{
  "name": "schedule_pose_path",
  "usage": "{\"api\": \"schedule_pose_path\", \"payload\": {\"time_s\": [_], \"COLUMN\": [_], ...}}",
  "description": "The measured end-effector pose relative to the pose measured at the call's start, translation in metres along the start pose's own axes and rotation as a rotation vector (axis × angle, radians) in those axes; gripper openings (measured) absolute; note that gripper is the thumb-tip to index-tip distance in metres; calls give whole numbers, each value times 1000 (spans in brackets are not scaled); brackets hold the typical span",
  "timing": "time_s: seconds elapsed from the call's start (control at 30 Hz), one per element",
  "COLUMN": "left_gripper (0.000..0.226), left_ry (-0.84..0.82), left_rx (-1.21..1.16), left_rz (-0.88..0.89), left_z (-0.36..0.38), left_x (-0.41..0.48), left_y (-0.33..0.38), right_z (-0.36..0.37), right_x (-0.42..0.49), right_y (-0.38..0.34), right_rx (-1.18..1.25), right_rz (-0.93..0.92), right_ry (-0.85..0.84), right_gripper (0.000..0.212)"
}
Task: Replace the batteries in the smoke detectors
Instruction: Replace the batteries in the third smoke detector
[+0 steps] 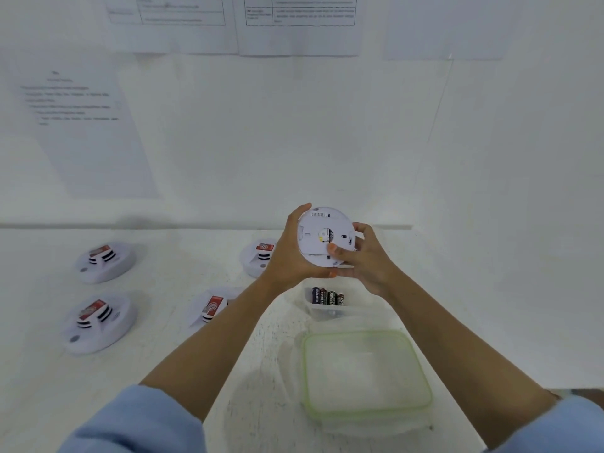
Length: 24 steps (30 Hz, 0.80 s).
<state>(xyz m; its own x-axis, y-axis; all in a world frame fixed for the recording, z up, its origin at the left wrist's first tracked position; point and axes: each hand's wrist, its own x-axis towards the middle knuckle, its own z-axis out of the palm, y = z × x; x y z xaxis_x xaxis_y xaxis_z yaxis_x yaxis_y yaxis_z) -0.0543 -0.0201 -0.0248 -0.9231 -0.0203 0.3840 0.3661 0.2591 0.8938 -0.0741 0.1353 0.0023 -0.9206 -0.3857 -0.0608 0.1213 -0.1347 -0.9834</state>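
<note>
White detector, held above the table with its back to the camera. Left hand and right hand both curl round its rim. 4 detectors lie to the left. 4 batteries sit in 1 tub, beside 1 green-rimmed box.

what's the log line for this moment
left hand: holds smoke detector | right hand: grips it, thumb on back | batteries: in clear tray | table: four more detectors
</note>
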Motion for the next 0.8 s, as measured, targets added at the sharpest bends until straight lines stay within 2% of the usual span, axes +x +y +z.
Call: {"api": "schedule_pose_path", "payload": {"time_s": [0.2, 0.27, 0.37, 0.47, 0.63, 0.8], "left_gripper": [108, 105, 103, 102, 97, 93], "left_ry": [-17, -33, -70, -82, -140, -163], "left_rx": [37, 29, 16, 4, -22, -36], "left_rz": [9, 12, 22, 39, 72, 56], "left_z": [-3, -5, -9, -11, -12, -17], "left_x": [2, 3, 4, 5, 7, 5], "left_y": [-1, -1, -1, 1, 7, 8], "right_z": [-5, -9, -15, -15, 1, 5], "right_x": [0, 1, 1, 0, 3, 3], "right_y": [-2, -6, -15, -29, -42, -50], "right_rx": [-78, -251, -570, -886, -1285, -1348], "right_rz": [35, -15, -269, -482, -529, -531], "right_ry": [-23, 20, 82, 3, -127, -172], "right_gripper": [54, 59, 72, 75, 76, 71]}}
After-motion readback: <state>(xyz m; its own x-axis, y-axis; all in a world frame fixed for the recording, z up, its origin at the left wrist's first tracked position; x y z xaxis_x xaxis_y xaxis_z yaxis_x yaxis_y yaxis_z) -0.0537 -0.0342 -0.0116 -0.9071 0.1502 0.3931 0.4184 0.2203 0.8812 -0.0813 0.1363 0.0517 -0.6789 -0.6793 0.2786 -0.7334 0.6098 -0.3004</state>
